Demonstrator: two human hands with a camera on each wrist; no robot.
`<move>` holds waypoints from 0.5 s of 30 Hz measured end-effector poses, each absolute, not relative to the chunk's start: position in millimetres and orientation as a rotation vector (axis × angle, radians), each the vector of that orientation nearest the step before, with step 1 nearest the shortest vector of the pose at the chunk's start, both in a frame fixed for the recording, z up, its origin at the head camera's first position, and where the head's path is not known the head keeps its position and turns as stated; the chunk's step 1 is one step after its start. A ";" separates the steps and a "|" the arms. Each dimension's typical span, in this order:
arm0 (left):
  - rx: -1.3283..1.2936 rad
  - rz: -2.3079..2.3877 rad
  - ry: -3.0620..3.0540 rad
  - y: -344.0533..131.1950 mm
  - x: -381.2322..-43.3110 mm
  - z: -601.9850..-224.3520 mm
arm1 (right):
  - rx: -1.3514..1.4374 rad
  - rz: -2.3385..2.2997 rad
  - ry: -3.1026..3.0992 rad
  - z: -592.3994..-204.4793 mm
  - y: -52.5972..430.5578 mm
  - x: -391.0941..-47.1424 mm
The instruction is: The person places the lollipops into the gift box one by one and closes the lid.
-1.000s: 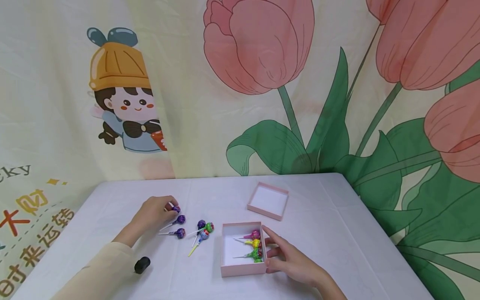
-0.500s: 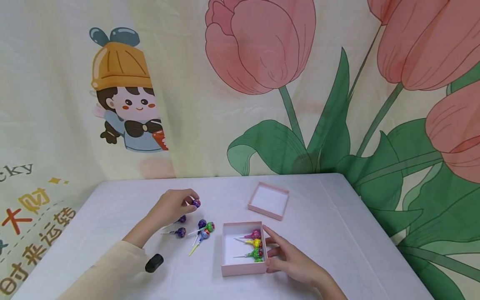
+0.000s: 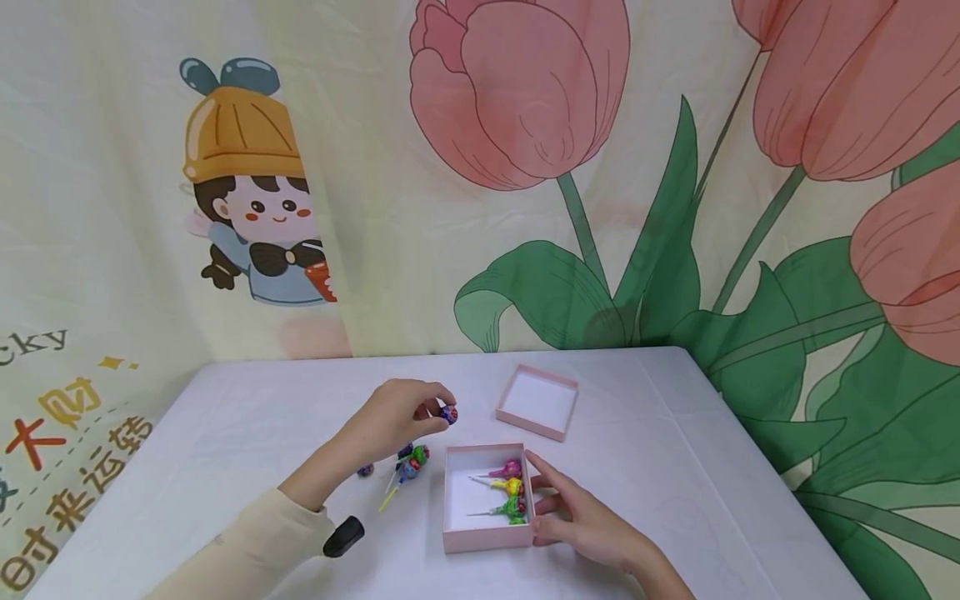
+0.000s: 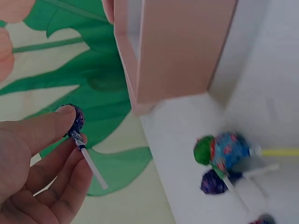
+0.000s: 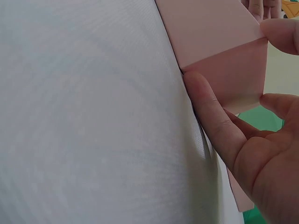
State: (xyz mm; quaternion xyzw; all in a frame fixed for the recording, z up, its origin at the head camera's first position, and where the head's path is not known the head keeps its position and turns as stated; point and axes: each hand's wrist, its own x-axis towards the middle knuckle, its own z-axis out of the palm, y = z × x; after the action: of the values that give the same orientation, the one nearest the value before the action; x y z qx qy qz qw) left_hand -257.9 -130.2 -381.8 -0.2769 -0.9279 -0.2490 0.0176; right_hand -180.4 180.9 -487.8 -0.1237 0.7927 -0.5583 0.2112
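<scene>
My left hand (image 3: 397, 414) pinches a purple-wrapped lollipop (image 3: 449, 414) by its head between thumb and forefinger, above the table behind the pink box (image 3: 487, 542). In the left wrist view its white stick (image 4: 95, 169) points down and away from the fingers. My right hand (image 3: 585, 518) rests against the box's right side, fingertips spread on its wall and corners; the right wrist view shows this contact. Inside the open box, pink, yellow and green lollipops (image 3: 512, 487) lie along the right wall. Left of it sits a loose cluster of lollipops (image 3: 409, 468), green, blue and purple.
A shallow pink lid (image 3: 564, 412) lies behind the box, its white inside up. Another purple lollipop (image 3: 365, 471) is partly hidden by the left arm. A black object (image 3: 344, 537) sits at the left sleeve cuff. A patterned curtain (image 3: 390, 250) hangs behind the white table (image 3: 705, 500).
My left hand has lifted a purple lollipop from the left of the table and carried it right, to behind the box. My right hand and the box have stayed in place.
</scene>
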 end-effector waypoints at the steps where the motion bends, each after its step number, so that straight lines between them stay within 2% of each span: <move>1: -0.872 -0.784 -2.880 -125.7 -256.2 -381.1 | -0.338 -1.548 2.205 -487.9 180.6 -180.4; 15: -1.069 -0.826 -2.839 -78.8 -247.4 -394.7 | -0.354 -1.559 2.183 -485.8 180.7 -179.4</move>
State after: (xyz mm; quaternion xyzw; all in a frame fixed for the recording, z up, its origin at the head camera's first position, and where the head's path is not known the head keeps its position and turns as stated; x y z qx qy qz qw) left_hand -247.4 -78.8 -394.7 -0.3399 -0.9030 -0.2626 -0.0011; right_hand -179.4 180.7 -485.8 -0.1279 0.7878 -0.5625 0.2161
